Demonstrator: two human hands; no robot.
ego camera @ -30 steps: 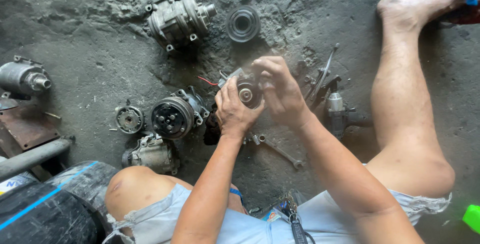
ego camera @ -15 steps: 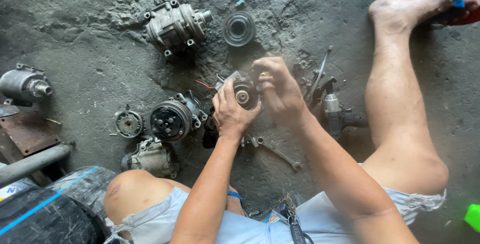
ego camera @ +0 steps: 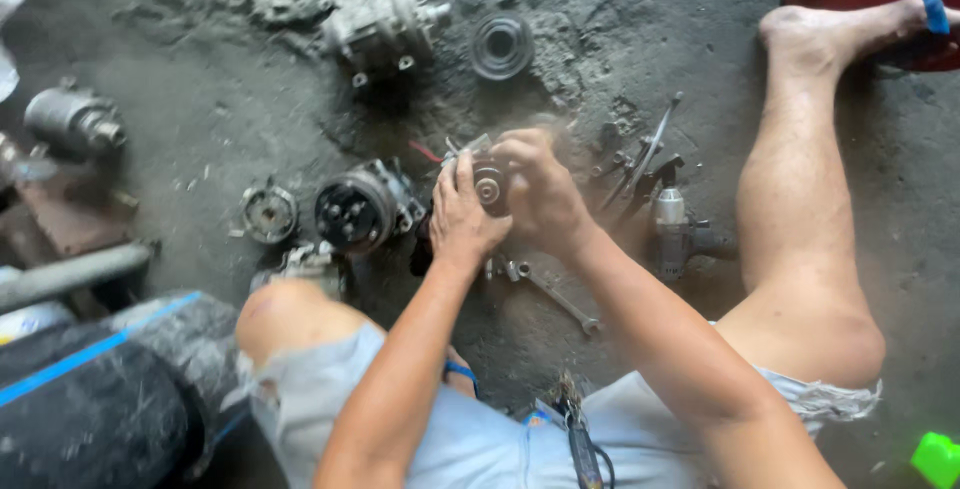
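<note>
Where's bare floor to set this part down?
Bare floor lies between the motor at far left and the compressor up top, and right of the outstretched leg. Around both hands it is crowded: clutch unit, wrench, tool pile.

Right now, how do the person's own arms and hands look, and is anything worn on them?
Both arms are bare, with no sleeves in view. The left hand and the right hand wear no gloves, and I see no rings, watch or bands. The hands are slightly blurred.

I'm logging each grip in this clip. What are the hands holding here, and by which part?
Both hands hold one small round metal part above the floor: left hand on its left side, right hand over its top and right side.
</note>
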